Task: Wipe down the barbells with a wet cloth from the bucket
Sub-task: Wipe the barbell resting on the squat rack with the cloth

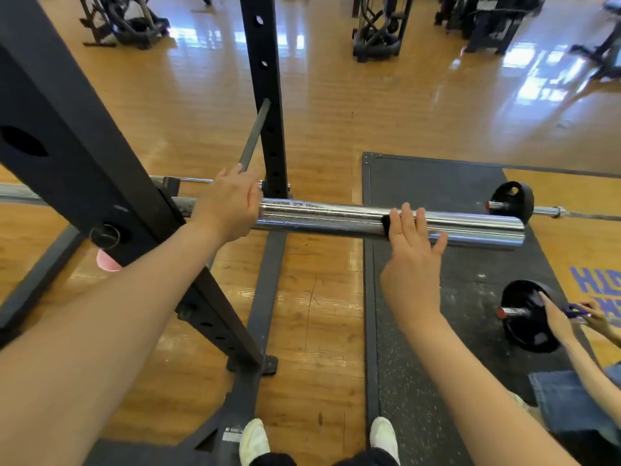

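A chrome barbell sleeve [336, 218] rests across the black rack [84, 169] at waist height. My left hand [228, 206] is curled over the sleeve's inner end, next to the rack upright. My right hand [411, 250] lies over the sleeve further right with straight, spread fingers, pressing a small dark cloth [386, 225] against the metal; only the cloth's edge shows beside my fingers. A pink bucket [107, 262] peeks out from behind the rack's slanted beam, low on the left.
A second barbell with a black plate [514, 200] lies on the rubber mat [437, 183] beyond. Another person's hands [557, 317] touch a plate [527, 319] on the floor at right. The rack's base bars [265, 297] run by my feet. Gym machines stand at the back.
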The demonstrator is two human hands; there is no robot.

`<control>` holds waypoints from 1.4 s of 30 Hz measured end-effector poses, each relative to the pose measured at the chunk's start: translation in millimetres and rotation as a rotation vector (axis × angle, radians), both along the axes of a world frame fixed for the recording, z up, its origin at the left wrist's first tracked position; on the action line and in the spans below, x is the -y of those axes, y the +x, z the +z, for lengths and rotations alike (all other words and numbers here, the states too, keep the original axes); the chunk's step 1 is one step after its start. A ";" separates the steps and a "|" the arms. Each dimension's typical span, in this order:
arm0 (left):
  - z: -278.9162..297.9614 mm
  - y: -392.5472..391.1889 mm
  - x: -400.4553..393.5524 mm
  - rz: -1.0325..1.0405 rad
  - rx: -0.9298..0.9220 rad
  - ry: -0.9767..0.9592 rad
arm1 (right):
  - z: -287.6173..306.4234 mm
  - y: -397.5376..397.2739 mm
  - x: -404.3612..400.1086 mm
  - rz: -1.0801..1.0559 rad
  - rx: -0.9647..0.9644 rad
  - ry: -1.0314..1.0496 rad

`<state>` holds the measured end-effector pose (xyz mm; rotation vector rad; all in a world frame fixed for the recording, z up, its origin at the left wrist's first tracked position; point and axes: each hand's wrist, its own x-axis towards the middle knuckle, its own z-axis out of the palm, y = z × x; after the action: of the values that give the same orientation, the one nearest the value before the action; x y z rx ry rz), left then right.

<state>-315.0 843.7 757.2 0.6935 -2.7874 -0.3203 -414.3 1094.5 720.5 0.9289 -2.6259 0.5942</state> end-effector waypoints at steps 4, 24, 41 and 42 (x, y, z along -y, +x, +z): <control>-2.5 0.2 3.7 0.025 0.038 0.013 | 2.9 -2.9 6.7 -0.105 0.003 -0.008; -21.5 18.9 -12.4 -0.059 -0.069 -0.380 | -2.6 -6.2 2.2 -0.119 0.004 -0.072; -13.3 9.1 -7.2 -0.055 -0.072 -0.207 | -10.7 -3.0 -3.8 0.023 -0.048 -0.018; -13.3 8.7 -7.1 -0.055 -0.078 -0.203 | -9.0 -8.3 -7.5 -0.020 -0.036 -0.030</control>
<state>-306.3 850.8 743.9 0.5452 -2.7190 -0.0706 -422.6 1102.1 711.5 0.8955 -2.5845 0.6041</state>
